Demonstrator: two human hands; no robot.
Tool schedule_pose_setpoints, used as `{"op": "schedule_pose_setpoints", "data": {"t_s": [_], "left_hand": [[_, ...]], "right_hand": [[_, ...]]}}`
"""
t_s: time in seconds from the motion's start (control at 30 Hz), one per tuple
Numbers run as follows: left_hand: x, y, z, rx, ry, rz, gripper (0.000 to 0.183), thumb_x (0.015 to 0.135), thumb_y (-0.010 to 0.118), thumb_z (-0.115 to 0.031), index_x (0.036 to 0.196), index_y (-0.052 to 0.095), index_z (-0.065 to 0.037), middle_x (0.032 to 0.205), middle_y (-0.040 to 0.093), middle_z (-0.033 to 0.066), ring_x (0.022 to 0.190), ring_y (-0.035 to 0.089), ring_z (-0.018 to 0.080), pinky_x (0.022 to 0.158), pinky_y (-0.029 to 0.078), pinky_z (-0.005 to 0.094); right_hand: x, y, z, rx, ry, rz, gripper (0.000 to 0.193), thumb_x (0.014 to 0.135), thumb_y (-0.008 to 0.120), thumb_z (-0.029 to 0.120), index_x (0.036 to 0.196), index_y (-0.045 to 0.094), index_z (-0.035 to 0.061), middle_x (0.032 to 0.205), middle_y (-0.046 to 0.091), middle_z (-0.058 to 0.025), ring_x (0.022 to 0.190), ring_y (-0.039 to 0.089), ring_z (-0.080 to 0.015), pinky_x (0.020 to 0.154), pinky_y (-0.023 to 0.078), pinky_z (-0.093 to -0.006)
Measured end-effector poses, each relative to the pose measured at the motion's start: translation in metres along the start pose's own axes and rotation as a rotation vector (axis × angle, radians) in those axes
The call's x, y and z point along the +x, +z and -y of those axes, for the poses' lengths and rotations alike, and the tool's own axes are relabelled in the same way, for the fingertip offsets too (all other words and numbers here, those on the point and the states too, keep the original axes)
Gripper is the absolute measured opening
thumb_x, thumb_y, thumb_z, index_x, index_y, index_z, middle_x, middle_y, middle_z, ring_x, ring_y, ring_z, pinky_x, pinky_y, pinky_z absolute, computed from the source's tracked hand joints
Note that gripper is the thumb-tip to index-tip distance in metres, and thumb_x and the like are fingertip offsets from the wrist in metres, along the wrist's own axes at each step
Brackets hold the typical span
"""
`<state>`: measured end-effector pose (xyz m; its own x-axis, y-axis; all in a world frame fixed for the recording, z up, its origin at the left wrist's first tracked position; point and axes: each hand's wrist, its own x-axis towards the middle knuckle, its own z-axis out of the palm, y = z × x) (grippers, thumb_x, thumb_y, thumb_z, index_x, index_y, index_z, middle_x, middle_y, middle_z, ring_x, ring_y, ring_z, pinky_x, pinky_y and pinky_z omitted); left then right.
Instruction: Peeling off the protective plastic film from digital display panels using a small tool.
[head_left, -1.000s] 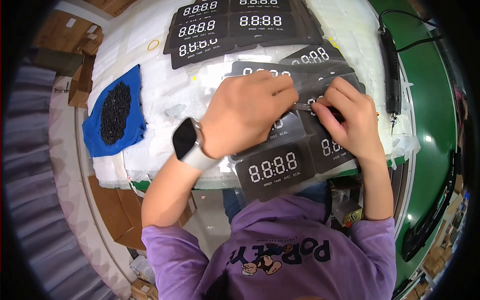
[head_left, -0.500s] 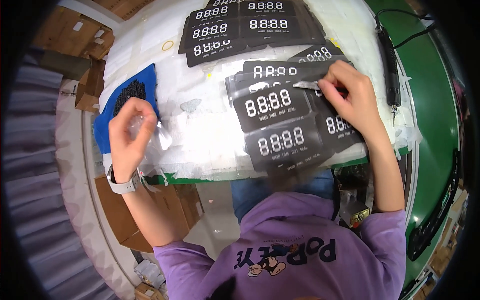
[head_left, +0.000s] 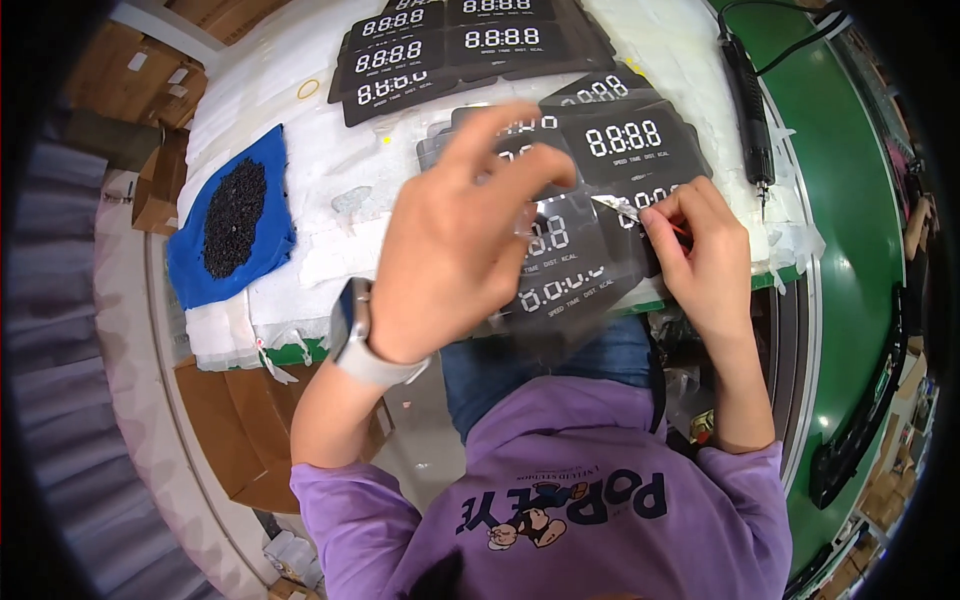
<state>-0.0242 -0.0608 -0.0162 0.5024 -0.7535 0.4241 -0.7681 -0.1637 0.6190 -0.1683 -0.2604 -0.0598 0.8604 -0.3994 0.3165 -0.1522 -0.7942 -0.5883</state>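
Note:
My left hand (head_left: pixel 465 240) is over the black display panels, its bent fingers apart and partly smeared by motion. I see nothing gripped in it, though its far fingers hide part of the panels. My right hand (head_left: pixel 700 245) pinches a slim pointed silver tool (head_left: pixel 615 206), whose tip lies over a panel and points left. Whether it is a blade or tweezers is unclear. The stacked panels (head_left: pixel 640 140) carry white digit shapes under glossy film, and the nearest one (head_left: pixel 570 300) reaches past the table's front edge and looks blurred.
More black panels (head_left: pixel 500 40) lie in a stack at the far side. A blue cloth (head_left: pixel 270 210) with small black pieces (head_left: pixel 235 220) lies at left. To the right is a black corded tool like an electric screwdriver (head_left: pixel 745 110). A cardboard box (head_left: pixel 230 420) stands below the table (head_left: pixel 290 90).
My left hand has moved right, from beside the blue cloth, where clear film showed by its fingers, to over the panels. My right hand still holds the silver tool. The whole view has shifted slightly.

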Motion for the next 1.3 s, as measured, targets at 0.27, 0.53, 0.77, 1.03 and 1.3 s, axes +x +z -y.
{"op": "schedule_pose_setpoints", "data": {"t_s": [0.27,0.53,0.77,1.03,1.3], "left_hand": [[-0.003,0.035,0.015,0.17,-0.003,0.061,0.019,0.075,0.076,-0.002,0.092,0.07,-0.008,0.085,0.067,0.0068,0.078,0.068,0.0298,0.067,0.054,0.0386],[0.002,0.038,0.012,0.174,-0.002,0.108,0.028,0.074,0.079,-0.003,0.1,0.075,-0.012,0.088,0.066,0.005,0.08,0.068,0.0278,0.066,0.053,0.0377],[0.002,0.038,0.013,0.196,0.006,0.137,0.022,0.074,0.078,-0.002,0.093,0.072,-0.011,0.088,0.062,0.0044,0.081,0.065,0.0282,0.067,0.052,0.0401],[0.001,0.041,0.015,0.193,0.071,0.106,0.019,0.075,0.075,-0.001,0.09,0.067,-0.01,0.086,0.061,0.0045,0.08,0.064,0.0274,0.067,0.052,0.0396],[-0.001,0.017,0.028,0.1,0.246,0.215,0.018,0.076,0.071,0.001,0.093,0.067,-0.007,0.093,0.068,0.0058,0.083,0.065,0.0269,0.068,0.053,0.0354]], "right_hand": [[0.001,0.005,0.001,-0.092,-0.092,0.004,0.014,0.085,0.074,0.011,0.083,0.061,0.0067,0.08,0.056,-0.0078,0.06,0.063,-0.0322,0.053,0.049,-0.043],[0.002,0.011,-0.004,-0.104,-0.346,-0.062,0.016,0.082,0.078,0.01,0.082,0.062,0.0059,0.08,0.056,-0.007,0.056,0.063,-0.0281,0.049,0.048,-0.0389],[0.001,0.011,-0.005,-0.111,-0.412,-0.071,0.015,0.08,0.079,0.008,0.083,0.064,0.0049,0.081,0.057,-0.0063,0.055,0.062,-0.0257,0.048,0.048,-0.0377],[0.001,0.01,-0.006,-0.115,-0.417,-0.074,0.016,0.08,0.079,0.007,0.08,0.063,0.0053,0.081,0.056,-0.0069,0.056,0.061,-0.0258,0.049,0.047,-0.0381],[0.007,0.004,-0.003,-0.06,-0.284,0.077,0.014,0.085,0.075,0.01,0.084,0.062,0.0058,0.081,0.054,-0.0085,0.06,0.061,-0.0311,0.052,0.047,-0.0417]]}}
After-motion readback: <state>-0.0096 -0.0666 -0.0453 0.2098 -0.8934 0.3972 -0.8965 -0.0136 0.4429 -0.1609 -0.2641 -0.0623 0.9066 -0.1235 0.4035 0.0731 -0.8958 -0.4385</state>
